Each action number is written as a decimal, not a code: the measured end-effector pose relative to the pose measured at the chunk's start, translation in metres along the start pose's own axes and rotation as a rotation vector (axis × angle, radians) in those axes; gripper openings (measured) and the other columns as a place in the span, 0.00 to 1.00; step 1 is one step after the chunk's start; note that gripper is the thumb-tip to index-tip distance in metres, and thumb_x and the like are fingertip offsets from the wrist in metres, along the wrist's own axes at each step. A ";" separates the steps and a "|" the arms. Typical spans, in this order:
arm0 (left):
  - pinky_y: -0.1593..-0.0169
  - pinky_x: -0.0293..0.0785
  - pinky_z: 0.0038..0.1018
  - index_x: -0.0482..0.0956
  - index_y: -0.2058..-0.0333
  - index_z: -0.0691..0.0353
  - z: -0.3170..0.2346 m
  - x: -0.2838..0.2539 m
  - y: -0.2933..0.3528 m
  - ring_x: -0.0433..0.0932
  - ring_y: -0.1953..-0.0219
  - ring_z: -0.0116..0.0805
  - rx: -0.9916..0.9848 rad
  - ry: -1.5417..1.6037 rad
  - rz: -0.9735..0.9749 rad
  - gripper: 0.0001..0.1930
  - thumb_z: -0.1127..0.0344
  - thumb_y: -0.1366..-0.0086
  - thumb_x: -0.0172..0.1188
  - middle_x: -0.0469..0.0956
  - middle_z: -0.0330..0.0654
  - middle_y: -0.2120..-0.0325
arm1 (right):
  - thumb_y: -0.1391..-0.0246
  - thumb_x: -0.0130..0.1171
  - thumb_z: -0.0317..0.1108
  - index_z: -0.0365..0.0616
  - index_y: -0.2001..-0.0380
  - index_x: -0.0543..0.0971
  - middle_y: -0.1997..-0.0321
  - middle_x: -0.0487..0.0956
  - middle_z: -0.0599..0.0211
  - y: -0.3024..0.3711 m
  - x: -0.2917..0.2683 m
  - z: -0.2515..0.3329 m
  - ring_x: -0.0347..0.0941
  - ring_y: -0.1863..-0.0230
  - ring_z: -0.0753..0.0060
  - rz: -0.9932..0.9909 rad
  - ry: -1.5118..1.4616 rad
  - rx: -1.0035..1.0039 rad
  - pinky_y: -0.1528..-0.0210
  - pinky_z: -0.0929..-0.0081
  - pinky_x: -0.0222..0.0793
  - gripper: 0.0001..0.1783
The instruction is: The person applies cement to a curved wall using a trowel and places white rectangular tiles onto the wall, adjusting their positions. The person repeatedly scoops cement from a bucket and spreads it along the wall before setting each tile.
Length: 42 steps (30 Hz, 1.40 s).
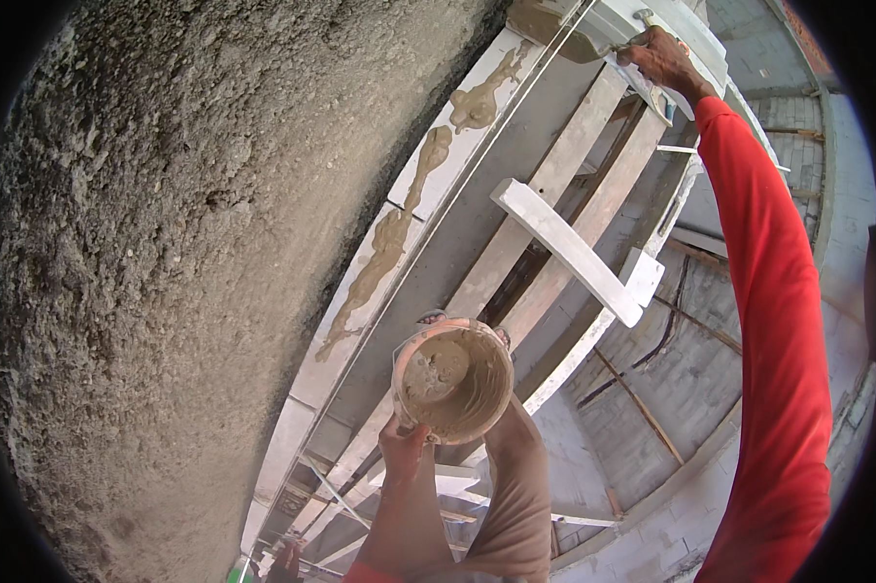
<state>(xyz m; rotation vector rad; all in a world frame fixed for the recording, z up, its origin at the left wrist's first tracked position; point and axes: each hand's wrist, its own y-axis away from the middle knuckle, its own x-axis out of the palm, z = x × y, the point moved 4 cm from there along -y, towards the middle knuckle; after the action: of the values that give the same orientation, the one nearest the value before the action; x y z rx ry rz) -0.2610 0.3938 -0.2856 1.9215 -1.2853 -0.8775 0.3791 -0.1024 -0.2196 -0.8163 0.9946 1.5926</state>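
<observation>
My left hand (406,445) is closed on the near rim of an orange bucket (454,381) in front of my legs. Wet grey-brown mortar (438,367) coats its inside and lies in the bottom. At the far end of the wall, my right hand (663,63) reaches out, fingers wrapped round what looks like the handle of a trowel. The mortar-smeared trowel blade (576,44) sits over the row of pale blocks (428,185). Uneven patches of mortar (389,248) run along the block tops. A small metal tool head (645,17) shows beyond my right hand.
A taut string line (438,216) follows the block edge. Rough grey ground (185,243) borders the left side. My feet stand on scaffold planks (545,204), with a white block piece (569,251) lying across them. Far below are block walls (642,379) and a long timber (642,408).
</observation>
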 end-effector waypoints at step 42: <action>0.56 0.79 0.26 0.83 0.44 0.72 0.129 0.226 -0.294 0.82 0.63 0.26 0.089 -0.612 0.524 0.24 0.69 0.37 0.71 0.88 0.43 0.58 | 0.56 0.74 0.52 0.35 0.38 0.75 0.59 0.87 0.36 0.363 0.394 -0.199 0.86 0.57 0.29 0.090 0.201 0.235 0.51 0.41 0.81 0.46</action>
<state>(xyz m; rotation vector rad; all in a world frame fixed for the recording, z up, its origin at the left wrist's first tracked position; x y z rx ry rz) -0.1527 0.2506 -0.6347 1.2900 -2.0886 -1.1728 -0.0596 -0.1634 -0.5810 -0.7875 1.3518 1.4537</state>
